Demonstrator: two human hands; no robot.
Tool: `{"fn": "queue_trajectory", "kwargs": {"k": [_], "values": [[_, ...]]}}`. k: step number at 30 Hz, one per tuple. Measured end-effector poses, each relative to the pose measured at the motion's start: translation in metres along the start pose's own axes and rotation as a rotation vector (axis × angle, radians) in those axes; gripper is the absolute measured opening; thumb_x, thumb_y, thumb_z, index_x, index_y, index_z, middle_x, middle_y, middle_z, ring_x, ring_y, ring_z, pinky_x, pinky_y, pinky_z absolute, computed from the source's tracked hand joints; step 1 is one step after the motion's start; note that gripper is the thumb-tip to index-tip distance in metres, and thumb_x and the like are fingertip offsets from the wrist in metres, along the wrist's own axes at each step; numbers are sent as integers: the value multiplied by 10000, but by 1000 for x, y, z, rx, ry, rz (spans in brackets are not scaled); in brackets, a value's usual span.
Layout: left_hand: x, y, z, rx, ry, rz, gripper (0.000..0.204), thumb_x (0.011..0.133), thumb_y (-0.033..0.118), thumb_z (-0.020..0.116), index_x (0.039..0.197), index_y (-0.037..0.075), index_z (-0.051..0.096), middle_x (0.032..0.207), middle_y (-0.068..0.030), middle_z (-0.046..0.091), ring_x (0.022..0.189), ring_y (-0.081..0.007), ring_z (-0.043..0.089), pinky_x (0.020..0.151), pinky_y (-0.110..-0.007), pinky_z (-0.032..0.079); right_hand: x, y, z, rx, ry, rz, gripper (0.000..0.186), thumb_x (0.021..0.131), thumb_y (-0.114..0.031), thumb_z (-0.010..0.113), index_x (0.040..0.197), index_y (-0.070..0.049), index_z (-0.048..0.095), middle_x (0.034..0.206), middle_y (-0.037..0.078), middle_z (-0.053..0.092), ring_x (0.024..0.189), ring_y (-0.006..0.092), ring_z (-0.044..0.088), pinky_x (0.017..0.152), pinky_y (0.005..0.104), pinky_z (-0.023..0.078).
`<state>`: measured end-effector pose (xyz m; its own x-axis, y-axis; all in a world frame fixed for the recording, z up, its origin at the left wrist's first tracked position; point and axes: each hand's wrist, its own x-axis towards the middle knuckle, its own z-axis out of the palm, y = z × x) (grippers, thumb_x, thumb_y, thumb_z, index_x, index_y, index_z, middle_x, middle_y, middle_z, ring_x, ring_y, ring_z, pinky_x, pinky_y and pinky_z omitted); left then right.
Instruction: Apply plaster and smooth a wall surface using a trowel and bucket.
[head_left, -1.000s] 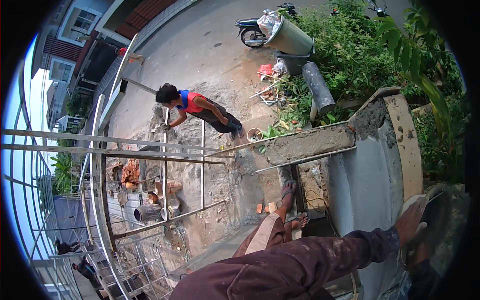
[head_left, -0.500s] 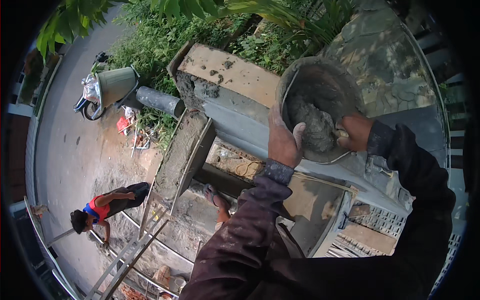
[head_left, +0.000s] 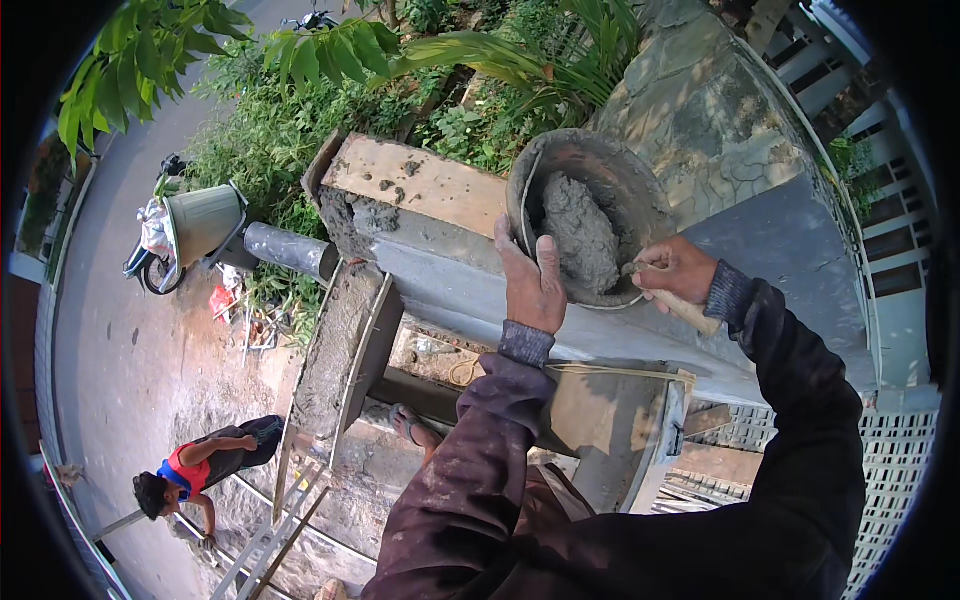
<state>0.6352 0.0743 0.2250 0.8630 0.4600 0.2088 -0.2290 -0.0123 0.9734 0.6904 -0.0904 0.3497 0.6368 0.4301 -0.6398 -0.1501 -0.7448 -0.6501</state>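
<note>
Grey mortar (head_left: pixel 580 235) in tilted bucket (head_left: pixel 635 185); left hand (head_left: pixel 533 288) spread open against rim, right hand (head_left: pixel 670 273) closed round wooden handle (head_left: pixel 697 315), likely a trowel's; brace bucket firmly, scoop slowly

- L sleeve (head_left: pixel 450 465), approx. 6 o'clock: long, dk maroon-brn, creased, lt dusty specks + smudges
- L cuff (head_left: pixel 527 343), just off ctr toward 5: ribbed, greyish-blue, snug at wrist
- R sleeve (head_left: pixel 805 400), approx. 4 o'clock: long, v. dk, lt specks toward wrist
- R cuff (head_left: pixel 730 291), 3 o'clock: ribbed, greyish-blue too
- Sandal (head_left: pixel 406 426), 7 o'clock: open type, dk strap
- Both hands: bare
</note>
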Motion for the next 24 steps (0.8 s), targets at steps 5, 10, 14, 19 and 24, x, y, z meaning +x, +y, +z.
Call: {"fn": "queue_trajectory", "kwargs": {"k": [5, 10, 14, 19, 24], "values": [[-6, 8, -14, -107, -78, -100, 618, 864, 322, 401, 1229, -107, 148, 1206, -276, 295, 1124, -338, 336, 951, -350, 251, -20, -13, -10, -41, 162, 8, 178, 766, -135, 561, 703, 25, 515, 581, 48, 515, 428, 106, 494, 411, 236, 379], [-37, -1, -58, -97, -208, -155, 570, 852, 253, 451, 1265, 0, 151, 1185, -201, 345, 1040, -256, 425, 863, -339, 358, -31, -18, -16, -30, 227, 23, 180, 768, -128, 572, 728, 39, 520, 552, 38, 502, 432, 95, 485, 420, 225, 379], [-105, -71, -156, 165, -255, -325, 550, 829, 152, 487, 1258, 15, 172, 1006, -175, 492, 893, -244, 520, 767, -314, 424, -41, -15, -22, -94, 250, -31, 199, 767, -115, 573, 829, 64, 510, 570, 40, 506, 444, 86, 492, 409, 224, 391], [-300, -139, -388, 790, -9, -847, 497, 783, 129, 511, 1217, 63, 279, 855, -165, 535, 661, -235, 535, 622, -326, 435, -46, -57, 4, -100, 256, -68, 251, 753, -103, 595, 900, 83, 510, 611, 47, 513, 478, 75, 487, 458, 219, 385], [-516, -84, -476, 376, 836, -1371, 408, 737, 69, 509, 1121, 104, 375, 710, -91, 514, 534, -185, 481, 444, -301, 402, -51, -88, 40, -54, 130, -90, 262, 764, -84, 574, 951, 82, 495, 633, 53, 514, 482, 76, 486, 485, 220, 390]]}}
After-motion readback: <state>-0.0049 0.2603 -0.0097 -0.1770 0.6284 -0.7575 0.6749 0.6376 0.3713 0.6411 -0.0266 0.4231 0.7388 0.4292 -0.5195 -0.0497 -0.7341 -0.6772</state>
